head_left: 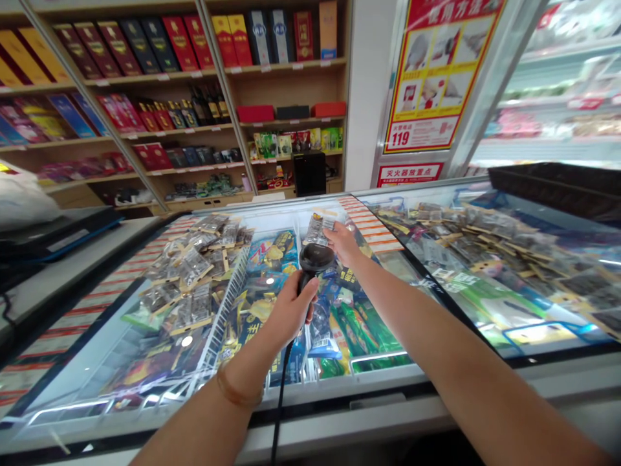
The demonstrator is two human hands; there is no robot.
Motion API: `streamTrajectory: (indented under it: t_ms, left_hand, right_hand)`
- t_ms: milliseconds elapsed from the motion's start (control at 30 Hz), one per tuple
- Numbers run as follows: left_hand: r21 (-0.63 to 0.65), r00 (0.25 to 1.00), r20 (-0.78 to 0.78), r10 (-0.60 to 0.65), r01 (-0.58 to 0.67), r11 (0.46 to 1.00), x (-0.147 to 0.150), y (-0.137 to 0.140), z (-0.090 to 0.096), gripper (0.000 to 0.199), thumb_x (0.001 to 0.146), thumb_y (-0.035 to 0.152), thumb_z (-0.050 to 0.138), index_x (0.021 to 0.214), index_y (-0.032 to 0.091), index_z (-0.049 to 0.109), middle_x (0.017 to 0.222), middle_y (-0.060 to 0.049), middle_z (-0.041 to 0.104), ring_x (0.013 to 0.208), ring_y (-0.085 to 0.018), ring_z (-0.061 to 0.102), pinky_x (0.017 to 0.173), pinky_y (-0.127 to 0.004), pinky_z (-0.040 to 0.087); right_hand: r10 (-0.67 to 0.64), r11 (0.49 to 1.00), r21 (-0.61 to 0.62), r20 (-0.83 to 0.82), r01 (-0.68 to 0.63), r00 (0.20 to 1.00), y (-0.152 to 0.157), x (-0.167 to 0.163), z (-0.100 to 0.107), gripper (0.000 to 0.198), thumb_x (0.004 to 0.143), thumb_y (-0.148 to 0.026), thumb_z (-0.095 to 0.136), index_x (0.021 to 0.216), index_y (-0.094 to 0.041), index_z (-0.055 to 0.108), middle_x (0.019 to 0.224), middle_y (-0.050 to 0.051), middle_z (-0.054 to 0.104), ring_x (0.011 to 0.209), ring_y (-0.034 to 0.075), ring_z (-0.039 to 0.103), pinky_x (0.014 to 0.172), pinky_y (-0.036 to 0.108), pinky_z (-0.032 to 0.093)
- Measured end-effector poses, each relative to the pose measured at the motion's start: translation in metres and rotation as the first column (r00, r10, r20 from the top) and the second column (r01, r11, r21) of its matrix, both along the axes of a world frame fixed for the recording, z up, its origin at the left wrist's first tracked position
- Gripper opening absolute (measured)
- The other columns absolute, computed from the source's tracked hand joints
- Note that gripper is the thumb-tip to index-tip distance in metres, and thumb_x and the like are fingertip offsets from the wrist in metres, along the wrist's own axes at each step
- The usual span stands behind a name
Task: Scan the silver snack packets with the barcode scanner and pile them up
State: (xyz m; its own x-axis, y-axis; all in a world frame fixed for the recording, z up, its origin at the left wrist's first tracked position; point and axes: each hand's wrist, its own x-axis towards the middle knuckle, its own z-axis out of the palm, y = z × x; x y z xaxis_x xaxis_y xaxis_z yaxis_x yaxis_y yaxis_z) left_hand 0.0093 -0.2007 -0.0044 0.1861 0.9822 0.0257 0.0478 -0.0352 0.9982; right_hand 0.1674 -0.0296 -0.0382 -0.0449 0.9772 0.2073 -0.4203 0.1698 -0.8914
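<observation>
My left hand (295, 301) is wrapped round the handle of a black barcode scanner (316, 257), whose cable (278, 414) hangs down over the freezer's front edge. Just beyond the scanner's head, my right hand (343, 243) grips a small clear packet (317, 228) with dark contents at its edge. Both hands are above the glass top of a chest freezer. Similar packets (196, 262) lie heaped on the glass to the left. Beneath my hands, blue and yellow bags (274, 252) and green packages (356, 330) show inside the freezer.
A second packet heap (490, 239) covers the freezer top at right, with a dark tray (553, 188) behind it. At left is a counter with a black device (68, 239). Shelves (286, 68) of boxes and bottles line the back wall, beside a red poster (439, 77).
</observation>
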Motion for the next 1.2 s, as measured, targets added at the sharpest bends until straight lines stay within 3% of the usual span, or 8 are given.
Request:
streamTrajectory:
  t_ms: [267,533,667,800,900,1000,1100,1200]
  left_hand:
    - [0.008,1.000,-0.008,-0.010,0.010,1.000,-0.002,0.000,-0.001,0.055,0.076,0.072,0.068,0.088,0.023,0.047,0.066,0.008,0.052,0.039,-0.007,0.045,0.037,-0.023,0.037]
    - [0.003,0.999,0.045,0.008,-0.008,1.000,-0.002,0.003,-0.005,0.052,0.077,0.069,0.070,0.092,0.022,0.050,0.066,0.007,0.054,0.039,-0.008,0.045,0.037,-0.023,0.036]
    - [-0.011,0.986,0.116,0.120,-0.120,0.993,-0.004,0.003,0.001,0.055,0.073,0.070,0.073,0.088,0.023,0.049,0.066,0.007,0.056,0.039,-0.008,0.047,0.036,-0.023,0.036]
    - [-0.073,0.934,0.212,0.288,-0.278,0.958,-0.014,-0.002,0.022,0.054,0.074,0.070,0.073,0.088,0.023,0.049,0.067,0.006,0.057,0.039,-0.008,0.048,0.037,-0.022,0.038]
    - [-0.109,0.895,0.255,0.365,-0.348,0.931,-0.036,-0.009,0.041,0.055,0.072,0.069,0.075,0.087,0.022,0.051,0.064,0.006,0.057,0.039,-0.008,0.048,0.036,-0.023,0.037]
    - [-0.099,0.845,0.284,0.454,-0.445,0.890,-0.072,-0.016,0.054,0.053,0.072,0.066,0.076,0.088,0.022,0.052,0.063,0.006,0.056,0.040,-0.009,0.047,0.036,-0.022,0.037]
    - [-0.097,0.761,0.315,0.568,-0.569,0.816,-0.115,-0.025,0.058,0.050,0.074,0.063,0.074,0.087,0.022,0.050,0.063,0.006,0.056,0.040,-0.009,0.048,0.037,-0.022,0.038]
    - [-0.099,0.671,0.347,0.656,-0.669,0.737,-0.155,-0.035,0.057,0.044,0.079,0.059,0.071,0.086,0.022,0.049,0.064,0.006,0.056,0.042,-0.008,0.049,0.039,-0.021,0.039]
  right_hand:
    - [-0.010,1.000,0.010,0.040,0.010,0.999,0.001,0.000,-0.001,0.055,0.064,-0.050,0.085,0.109,-0.025,0.066,0.092,0.002,0.078,0.094,0.026,0.075,0.082,0.040,0.060]
    - [-0.061,0.998,0.033,0.160,0.057,0.985,0.002,0.000,-0.005,0.048,0.070,-0.053,0.080,0.104,-0.024,0.065,0.085,0.000,0.075,0.078,0.020,0.071,0.070,0.031,0.057]
    - [-0.193,0.981,0.046,0.305,0.188,0.933,0.001,0.001,-0.005,0.040,0.075,-0.056,0.071,0.096,-0.024,0.063,0.079,-0.001,0.069,0.076,0.019,0.066,0.065,0.029,0.053]
    - [-0.266,0.957,0.018,0.445,0.288,0.855,-0.001,0.003,-0.003,0.039,0.079,-0.059,0.065,0.097,-0.025,0.060,0.073,-0.001,0.063,0.066,0.019,0.059,0.058,0.029,0.048]
    - [-0.250,0.961,0.017,0.490,0.277,0.835,-0.003,-0.003,0.001,0.036,0.079,-0.054,0.068,0.097,-0.025,0.059,0.067,-0.003,0.059,0.056,0.016,0.053,0.055,0.030,0.046]
    - [-0.106,0.991,-0.021,0.465,0.131,0.879,-0.004,-0.021,0.010,0.039,0.074,-0.045,0.075,0.102,-0.023,0.059,0.068,-0.005,0.060,0.052,0.013,0.053,0.054,0.028,0.044]
    - [0.005,1.000,-0.010,0.431,-0.001,0.902,-0.004,-0.055,0.024,0.042,0.074,-0.038,0.077,0.109,-0.022,0.063,0.071,-0.006,0.062,0.052,0.012,0.055,0.056,0.027,0.047]
    - [0.025,0.998,0.044,0.441,-0.050,0.897,-0.001,-0.104,0.040,0.035,0.075,-0.032,0.077,0.107,-0.021,0.069,0.073,-0.005,0.062,0.054,0.012,0.057,0.061,0.028,0.052]
